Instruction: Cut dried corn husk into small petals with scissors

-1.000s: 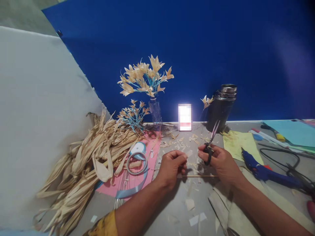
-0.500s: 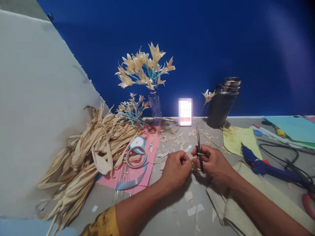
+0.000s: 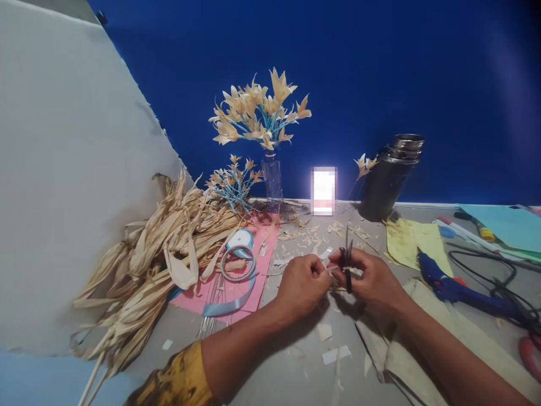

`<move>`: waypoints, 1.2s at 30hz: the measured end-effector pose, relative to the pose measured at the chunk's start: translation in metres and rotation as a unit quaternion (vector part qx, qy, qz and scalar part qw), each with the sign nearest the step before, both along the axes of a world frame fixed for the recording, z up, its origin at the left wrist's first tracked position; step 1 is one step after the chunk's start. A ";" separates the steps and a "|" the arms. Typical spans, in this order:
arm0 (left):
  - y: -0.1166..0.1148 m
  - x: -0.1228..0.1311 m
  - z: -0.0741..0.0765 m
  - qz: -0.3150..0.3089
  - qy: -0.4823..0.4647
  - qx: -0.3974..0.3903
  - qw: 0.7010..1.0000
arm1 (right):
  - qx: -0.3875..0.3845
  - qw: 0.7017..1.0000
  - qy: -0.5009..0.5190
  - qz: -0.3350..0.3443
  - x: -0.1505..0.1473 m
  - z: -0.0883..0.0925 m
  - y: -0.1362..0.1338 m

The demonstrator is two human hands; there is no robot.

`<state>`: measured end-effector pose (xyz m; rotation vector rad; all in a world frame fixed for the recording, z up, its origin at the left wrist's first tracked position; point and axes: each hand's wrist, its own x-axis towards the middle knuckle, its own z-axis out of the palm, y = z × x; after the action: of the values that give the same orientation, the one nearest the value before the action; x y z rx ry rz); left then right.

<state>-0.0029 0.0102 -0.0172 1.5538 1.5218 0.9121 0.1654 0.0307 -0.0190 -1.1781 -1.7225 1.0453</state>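
My left hand (image 3: 303, 283) is closed in a pinch on a thin pale strip of dried husk (image 3: 329, 269). Close beside it, my right hand (image 3: 374, 277) grips a pair of small scissors (image 3: 349, 248), their blades pointing up and away from me. The right fingertips also seem to touch the strip between the hands; its exact shape is hard to make out. Both hands are just above the grey table (image 3: 296, 361), where husk scraps (image 3: 313, 232) lie scattered beyond them.
Left are a heap of dried husks (image 3: 139, 282), pink paper (image 3: 262, 270), ribbon (image 3: 228, 307) and tape (image 3: 223, 272). Behind stand husk flowers (image 3: 262, 107) in a clear bottle (image 3: 273, 177) and a dark flask (image 3: 386, 183). Right lie a blue glue gun (image 3: 459, 290), cable and yellow paper (image 3: 412, 242).
The view has shifted slightly, so the background sits farther right. My hands stay together with small finger movements, and the scissors have turned a little between my right fingers.
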 end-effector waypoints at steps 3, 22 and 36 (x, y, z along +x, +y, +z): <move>-0.005 0.003 -0.002 -0.012 0.004 -0.002 1.000 | 0.037 0.998 -0.055 0.009 0.000 0.002 -0.001; -0.002 0.002 0.003 0.013 -0.154 -0.025 0.988 | -0.114 0.988 0.098 -0.043 0.009 0.004 0.010; 0.007 -0.001 0.002 0.015 -0.268 -0.072 0.961 | -0.085 0.991 0.085 -0.064 -0.002 0.005 0.000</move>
<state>-0.0038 0.0168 -0.0155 1.0647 1.1893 1.1054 0.1634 0.0306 -0.0142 -1.2491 -1.4305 1.1966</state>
